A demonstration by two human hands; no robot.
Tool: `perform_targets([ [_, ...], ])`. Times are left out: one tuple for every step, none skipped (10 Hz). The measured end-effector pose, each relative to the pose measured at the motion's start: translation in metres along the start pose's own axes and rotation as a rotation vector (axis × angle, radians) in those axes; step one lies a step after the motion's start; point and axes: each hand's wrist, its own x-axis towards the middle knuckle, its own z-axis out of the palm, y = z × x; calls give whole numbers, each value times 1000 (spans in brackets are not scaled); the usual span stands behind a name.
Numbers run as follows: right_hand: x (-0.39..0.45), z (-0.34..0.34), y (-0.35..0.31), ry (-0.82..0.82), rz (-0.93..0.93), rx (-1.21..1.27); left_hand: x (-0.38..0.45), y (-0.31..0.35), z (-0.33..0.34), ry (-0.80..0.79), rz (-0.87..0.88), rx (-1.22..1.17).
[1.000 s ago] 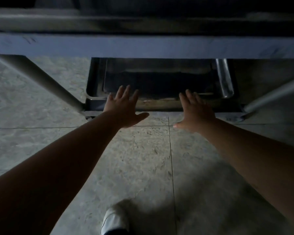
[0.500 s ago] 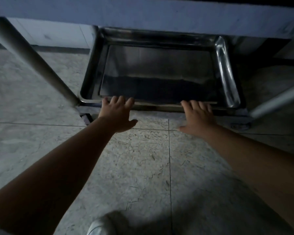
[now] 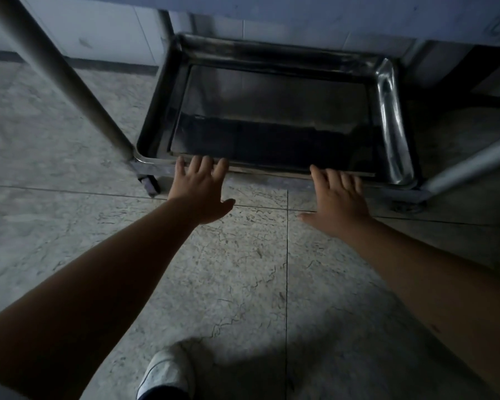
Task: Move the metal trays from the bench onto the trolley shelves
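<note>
A: Where was the dark, shallow rectangular metal tray [image 3: 274,116] found?

B: It was seen lying flat on the lowest shelf of the steel trolley [image 3: 394,122], inside the shelf's raised, rounded rim. The near edge of the tray was set just behind the front rim of the shelf.

A: How were the hands placed?

B: The left hand [image 3: 198,189] was stretched forward with the palm down. Its fingers [image 3: 197,166] were held straight and slightly spread, and their tips were laid on the front rim near the left corner. The thumb was pointed out to the right, over the floor. The right hand [image 3: 337,202] was held the same way further right, its straight fingers [image 3: 334,176] reaching the near edge. Its thumb was pointed left. Nothing was gripped by either hand. Whether the tips were pressed against the tray itself or only against the shelf rim could not be told in the dim light.

A: What else was noted around it?

B: Two grey round metal trolley posts [image 3: 58,70] were seen slanting up from the front corners, and a small dark caster wheel [image 3: 150,184] was seen under the left corner. The pale speckled stone floor tiles [image 3: 237,269] were crossed by dark joints. A white shoe [image 3: 165,370] was seen at the bottom of the view, between the two forearms.
</note>
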Motion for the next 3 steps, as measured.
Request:
perform_targets([
  [-8, -8, 0, -109, 32, 81, -13, 14, -2, -168, -62, -59],
  [-32, -40, -9, -180, 18, 139, -22, 18, -38, -362, -24, -124],
  [-79, -90, -16, -262, -3, 146, -46, 26, -100, -387, 22, -155],
])
